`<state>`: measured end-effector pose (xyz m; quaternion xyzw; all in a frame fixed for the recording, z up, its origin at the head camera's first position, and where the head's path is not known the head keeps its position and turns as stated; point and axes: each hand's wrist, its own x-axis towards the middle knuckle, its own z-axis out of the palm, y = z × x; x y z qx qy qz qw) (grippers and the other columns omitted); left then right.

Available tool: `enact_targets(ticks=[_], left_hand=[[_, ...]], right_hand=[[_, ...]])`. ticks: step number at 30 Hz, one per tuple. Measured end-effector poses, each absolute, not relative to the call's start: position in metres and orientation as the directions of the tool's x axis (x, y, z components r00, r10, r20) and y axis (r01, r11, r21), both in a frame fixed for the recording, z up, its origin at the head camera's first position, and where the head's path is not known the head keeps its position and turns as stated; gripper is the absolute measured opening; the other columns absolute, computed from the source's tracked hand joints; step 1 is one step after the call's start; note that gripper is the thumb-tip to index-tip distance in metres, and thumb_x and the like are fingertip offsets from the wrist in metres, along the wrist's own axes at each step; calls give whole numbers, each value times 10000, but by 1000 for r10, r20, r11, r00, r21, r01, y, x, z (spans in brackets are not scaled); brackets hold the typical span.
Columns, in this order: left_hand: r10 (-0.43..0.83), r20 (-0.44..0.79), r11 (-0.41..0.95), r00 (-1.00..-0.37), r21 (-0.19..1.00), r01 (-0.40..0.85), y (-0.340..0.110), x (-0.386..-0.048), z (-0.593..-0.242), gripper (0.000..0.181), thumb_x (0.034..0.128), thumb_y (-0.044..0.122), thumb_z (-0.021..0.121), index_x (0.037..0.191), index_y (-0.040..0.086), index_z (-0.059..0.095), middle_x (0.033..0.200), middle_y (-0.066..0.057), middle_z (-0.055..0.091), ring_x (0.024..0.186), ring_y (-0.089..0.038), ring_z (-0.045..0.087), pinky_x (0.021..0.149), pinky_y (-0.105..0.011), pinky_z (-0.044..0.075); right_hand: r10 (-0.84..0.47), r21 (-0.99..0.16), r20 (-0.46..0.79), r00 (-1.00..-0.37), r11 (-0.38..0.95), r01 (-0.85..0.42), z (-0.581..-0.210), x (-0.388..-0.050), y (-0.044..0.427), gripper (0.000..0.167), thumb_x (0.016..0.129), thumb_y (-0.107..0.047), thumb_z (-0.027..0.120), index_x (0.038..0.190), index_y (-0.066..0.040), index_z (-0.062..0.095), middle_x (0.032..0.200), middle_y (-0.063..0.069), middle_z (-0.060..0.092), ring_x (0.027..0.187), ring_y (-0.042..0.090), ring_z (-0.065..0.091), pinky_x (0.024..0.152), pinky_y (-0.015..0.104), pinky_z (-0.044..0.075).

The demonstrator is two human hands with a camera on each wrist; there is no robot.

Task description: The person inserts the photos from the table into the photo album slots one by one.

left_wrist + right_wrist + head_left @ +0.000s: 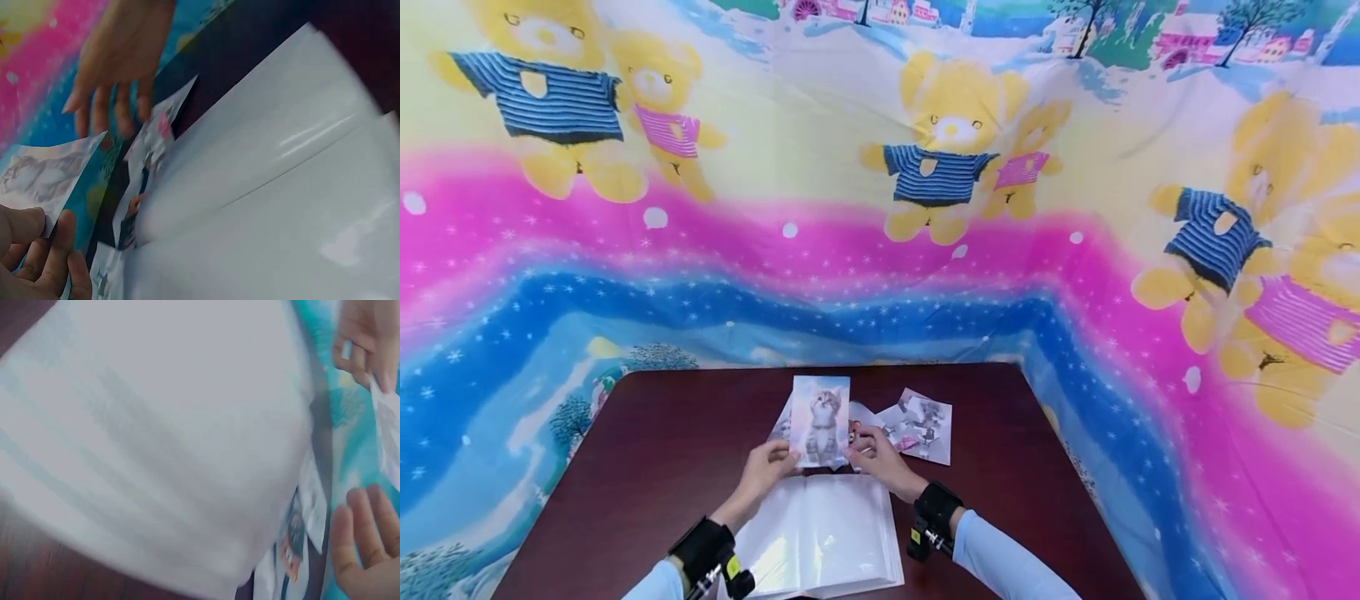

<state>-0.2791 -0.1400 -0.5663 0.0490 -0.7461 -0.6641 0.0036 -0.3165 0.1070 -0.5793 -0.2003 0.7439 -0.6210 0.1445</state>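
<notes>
A kitten photo card (pixel 822 423) is held up above the table, its picture facing me. My left hand (pixel 765 473) pinches the card by its lower left corner, thumb in front in the left wrist view. Beside the lower right edge of the card is my right hand (pixel 886 463). Both wrist views show the fingers of the right hand (pixel 125 59) loosely extended and apart from the card. Below both hands lies an open photo album (pixel 820 533) with clear, shiny sleeves, white inside.
Several loose picture cards (pixel 936 442) lie overlapping behind the album, partly hidden by the held card and the right hand. The dark brown table (pixel 685 433) meets a cloth backdrop (pixel 820 242) printed with bears at its back and sides.
</notes>
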Motion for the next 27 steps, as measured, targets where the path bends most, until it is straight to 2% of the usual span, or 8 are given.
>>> enact_targets(ticks=[4,7,11,14,18,21,24,27], left_hand=[[-46,-60,123,-997,990,-65,-131,-253,-566,294,900,-5,678,1133,-154,577,918,-189,672,813,-347,681,743,-401,569],[-33,-61,144,-998,987,-65,-131,-245,-569,296,890,30,705,1133,-105,603,913,-127,651,803,-256,657,697,-330,546],[-48,-21,121,-999,992,-27,-134,-246,-570,316,877,25,719,1145,-93,601,890,-124,646,786,-214,647,674,-270,527],[-68,22,139,-997,990,12,-137,-247,-570,291,865,-8,723,1115,-99,604,853,-140,664,751,-206,650,657,-245,523],[-59,49,200,-997,979,37,-136,-242,-573,240,845,-51,725,1056,-93,619,807,-136,663,709,-188,625,629,-231,502],[-24,69,224,-997,973,62,-132,-237,-576,234,829,-71,729,1033,-95,617,798,-122,647,707,-189,618,629,-236,506],[3,117,284,-993,952,113,-128,-235,-578,240,834,-41,735,1038,-62,609,817,-92,641,725,-194,633,641,-255,519],[27,211,403,-977,892,204,-123,-237,-581,268,860,10,730,1093,-12,598,858,-72,649,750,-209,650,667,-291,534]], right_hand=[[-520,-994,22,-854,80,-74,-575,-311,105,339,992,-55,586,1251,94,426,937,39,567,802,139,559,759,362,520],[-546,-991,41,-837,85,-104,-576,-307,104,244,963,-6,612,1113,117,464,836,25,566,721,131,562,698,324,530],[-570,-977,55,-820,138,-161,-581,-299,104,215,916,19,662,1041,122,520,800,63,607,676,81,552,614,219,478],[-619,-969,24,-785,180,-171,-586,-292,104,204,895,21,684,976,116,522,781,136,626,656,65,537,575,194,430],[-655,-971,-28,-755,199,-136,-590,-287,105,218,898,6,687,1035,93,541,828,153,660,634,108,583,540,310,520],[-612,-978,-33,-790,182,-100,-586,-290,104,268,925,-16,665,1152,80,560,905,117,677,652,135,611,555,410,557],[-593,-981,1,-805,157,-117,-575,-300,105,288,964,-26,616,1227,83,575,950,142,678,707,138,603,582,417,560],[-603,-968,49,-796,168,-186,-556,-313,110,256,988,-3,559,1220,104,580,966,203,656,744,185,590,624,431,566]])
